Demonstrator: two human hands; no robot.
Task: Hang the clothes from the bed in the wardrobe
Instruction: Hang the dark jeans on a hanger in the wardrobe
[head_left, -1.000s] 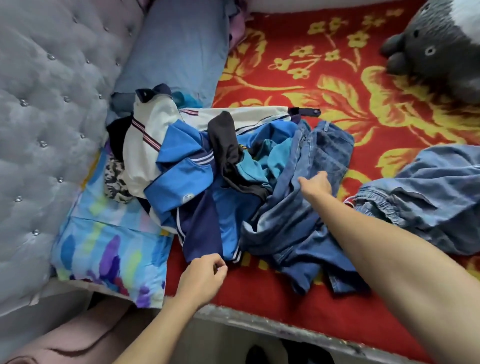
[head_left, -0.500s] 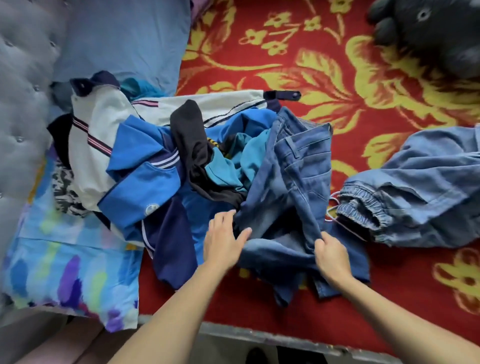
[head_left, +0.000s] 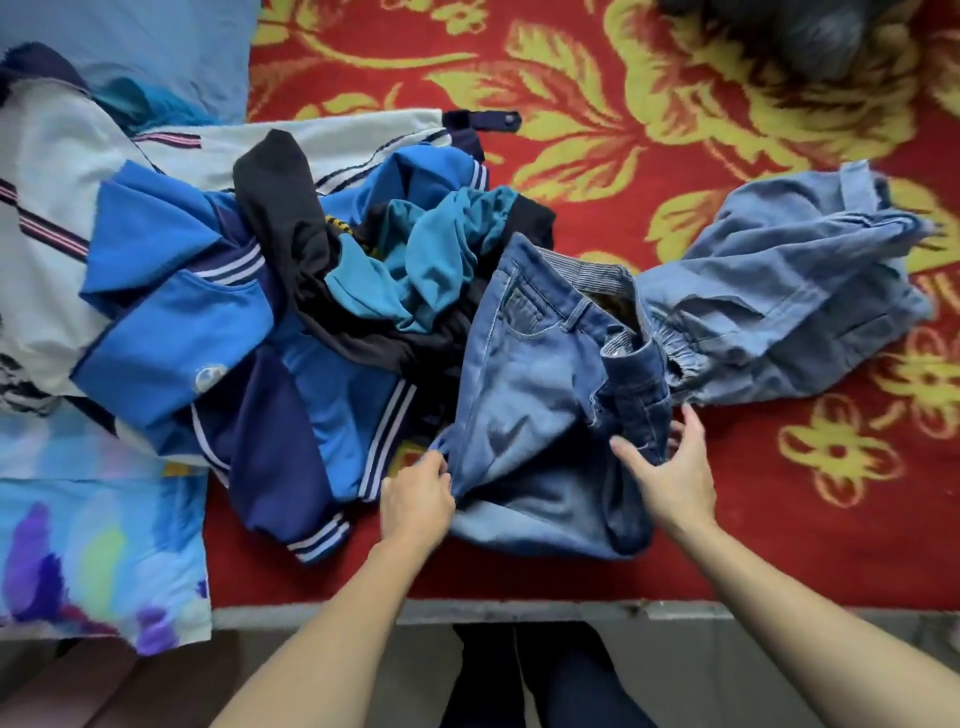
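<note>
A pair of blue jeans (head_left: 540, 395) lies crumpled near the bed's front edge, waistband up and open. My left hand (head_left: 418, 496) pinches the jeans' left edge. My right hand (head_left: 670, 470) grips a darker fold on their right side, fingers spread around it. To the left spreads a pile of clothes (head_left: 249, 312): blue and navy jackets with striped cuffs, a black garment, a teal top, a white jacket. A lighter denim garment (head_left: 789, 296) lies to the right, touching the jeans.
The bed has a red blanket with yellow flowers (head_left: 649, 130). A colourful pillow (head_left: 78, 545) sits at the front left and a blue pillow (head_left: 156, 47) behind it. A grey plush toy (head_left: 805, 36) rests at the back right. The bed's front edge (head_left: 519, 610) runs below my hands.
The jeans have been pulled right and toward me, their waistband now opened up. Both hands have taken hold of them. The camera has moved closer and to the right.
</note>
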